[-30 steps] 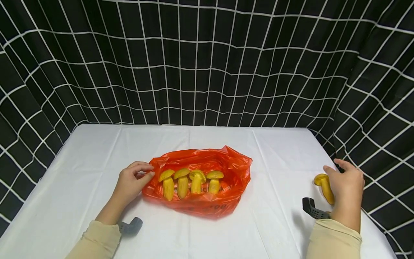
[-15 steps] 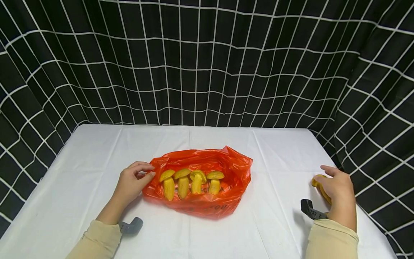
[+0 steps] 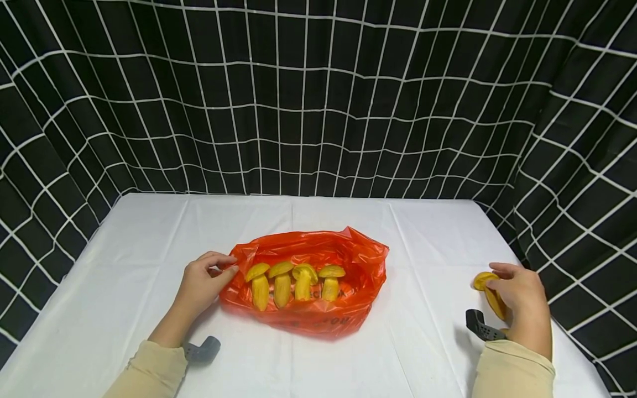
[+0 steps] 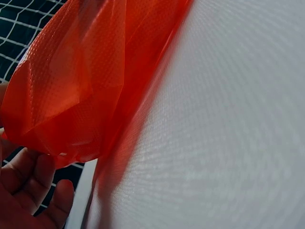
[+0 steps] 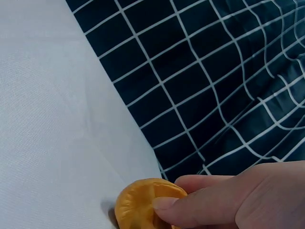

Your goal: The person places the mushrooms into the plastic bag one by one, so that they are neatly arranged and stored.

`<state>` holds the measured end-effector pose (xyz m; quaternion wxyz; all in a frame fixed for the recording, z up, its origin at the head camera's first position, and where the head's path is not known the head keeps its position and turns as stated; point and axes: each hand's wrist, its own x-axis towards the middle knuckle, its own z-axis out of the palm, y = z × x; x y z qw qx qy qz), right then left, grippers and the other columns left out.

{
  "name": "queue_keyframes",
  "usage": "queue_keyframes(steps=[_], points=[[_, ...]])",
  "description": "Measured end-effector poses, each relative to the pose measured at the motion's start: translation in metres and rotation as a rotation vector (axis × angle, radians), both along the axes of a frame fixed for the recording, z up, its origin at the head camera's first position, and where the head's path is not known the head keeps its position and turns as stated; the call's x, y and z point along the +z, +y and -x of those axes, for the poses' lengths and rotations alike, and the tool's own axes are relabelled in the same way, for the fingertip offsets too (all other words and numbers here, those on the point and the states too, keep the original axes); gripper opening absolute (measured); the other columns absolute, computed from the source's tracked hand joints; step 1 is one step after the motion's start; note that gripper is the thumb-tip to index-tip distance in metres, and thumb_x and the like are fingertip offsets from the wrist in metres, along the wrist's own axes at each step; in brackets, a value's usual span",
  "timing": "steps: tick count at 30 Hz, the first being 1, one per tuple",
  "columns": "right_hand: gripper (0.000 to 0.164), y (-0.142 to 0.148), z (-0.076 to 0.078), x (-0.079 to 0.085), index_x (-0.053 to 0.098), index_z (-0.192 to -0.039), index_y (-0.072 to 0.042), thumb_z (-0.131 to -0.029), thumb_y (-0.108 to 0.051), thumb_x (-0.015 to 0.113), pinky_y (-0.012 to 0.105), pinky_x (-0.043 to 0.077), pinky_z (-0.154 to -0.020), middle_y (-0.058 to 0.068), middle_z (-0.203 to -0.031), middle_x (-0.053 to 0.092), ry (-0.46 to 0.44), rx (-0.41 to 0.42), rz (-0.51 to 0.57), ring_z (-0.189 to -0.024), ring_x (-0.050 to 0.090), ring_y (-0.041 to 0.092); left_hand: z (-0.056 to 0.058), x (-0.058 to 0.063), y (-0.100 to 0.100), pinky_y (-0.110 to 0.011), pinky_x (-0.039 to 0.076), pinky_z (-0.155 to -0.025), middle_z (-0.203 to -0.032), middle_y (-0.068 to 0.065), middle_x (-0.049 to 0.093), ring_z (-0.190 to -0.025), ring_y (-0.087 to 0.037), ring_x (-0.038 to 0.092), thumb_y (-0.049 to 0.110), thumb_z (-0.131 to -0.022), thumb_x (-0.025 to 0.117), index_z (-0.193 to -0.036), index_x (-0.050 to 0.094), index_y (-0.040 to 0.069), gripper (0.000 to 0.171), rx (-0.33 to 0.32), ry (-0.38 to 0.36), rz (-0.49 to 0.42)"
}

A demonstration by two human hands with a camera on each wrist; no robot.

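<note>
A red plastic bag lies spread with its mouth gaping in the middle of the table. Several yellow mushrooms lie side by side inside it, caps toward the back. My left hand pinches the bag's left edge between thumb and fingers; the left wrist view shows the red film rising from the fingers. Over at the table's right edge, my right hand grips another yellow mushroom around its stem. In the right wrist view the thumb lies over that mushroom's cap, while the fingers behind are partly hidden.
A white cloth covers the table. Black curtain with a white grid closes off the back and both sides, close beside the right hand. Dark wrist mounts stick out from both wrists.
My right hand has moved slightly left and closed on the mushroom at the right, which has shifted a little left with it. The left hand and bag stay in place.
</note>
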<state>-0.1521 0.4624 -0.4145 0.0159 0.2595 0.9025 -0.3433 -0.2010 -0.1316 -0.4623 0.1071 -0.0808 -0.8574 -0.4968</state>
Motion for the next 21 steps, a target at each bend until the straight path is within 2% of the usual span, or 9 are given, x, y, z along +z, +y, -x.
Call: queue_keyframes(steps=[5, 10, 14, 18, 21], points=[[0.053, -0.001, 0.001, -0.001, 0.048, -0.141, 0.001, -0.092, -0.012, 0.062, 0.039, 0.052, -0.081, 0.033, -0.138, 0.045, -0.034, -0.024, 0.038, -0.112, 0.053, 0.043, 0.0, -0.002, 0.0, -0.017, 0.05, -0.068, -0.09, -0.005, 0.07, -0.078, -0.013, 0.057, 0.008, -0.086, 0.073, -0.099, 0.076, 0.006, 0.013, 0.013, 0.032, -0.002], [0.049, -0.001, 0.002, -0.002, 0.052, -0.138, -0.001, -0.093, -0.016, 0.064, 0.03, 0.051, -0.07, 0.032, -0.136, 0.047, -0.046, -0.029, 0.05, -0.107, 0.054, 0.04, -0.001, -0.001, 0.001, -0.016, 0.05, -0.069, -0.085, -0.006, 0.07, -0.078, -0.013, 0.058, 0.006, -0.086, 0.071, -0.097, 0.076, 0.006, 0.012, 0.036, 0.022, 0.006], [0.046, -0.005, 0.004, -0.005, 0.057, -0.133, 0.0, -0.093, -0.021, 0.065, 0.023, 0.049, -0.065, 0.03, -0.129, 0.055, -0.017, 0.039, 0.024, -0.102, 0.057, 0.033, -0.001, 0.0, 0.001, -0.016, 0.051, -0.069, -0.085, -0.007, 0.071, -0.077, -0.014, 0.059, 0.006, -0.086, 0.072, -0.095, 0.076, 0.005, 0.01, 0.049, 0.024, 0.016], [0.051, -0.012, 0.009, -0.007, 0.062, -0.129, -0.001, -0.093, -0.037, 0.066, 0.023, 0.045, -0.07, 0.025, -0.123, 0.062, 0.028, 0.112, -0.015, -0.101, 0.055, 0.028, -0.001, 0.0, 0.0, -0.016, 0.051, -0.068, -0.085, -0.007, 0.072, -0.077, -0.015, 0.06, 0.006, -0.085, 0.073, -0.094, 0.076, 0.005, 0.009, 0.052, 0.038, 0.009], [0.059, -0.017, 0.013, -0.008, 0.063, -0.128, -0.001, -0.091, -0.047, 0.065, 0.025, 0.045, -0.068, 0.022, -0.117, 0.066, 0.056, 0.189, -0.032, -0.094, 0.055, 0.022, -0.001, -0.001, 0.0, -0.015, 0.051, -0.068, -0.085, -0.007, 0.072, -0.077, -0.014, 0.059, 0.006, -0.085, 0.073, -0.094, 0.076, 0.005, 0.009, 0.05, 0.05, 0.005]])
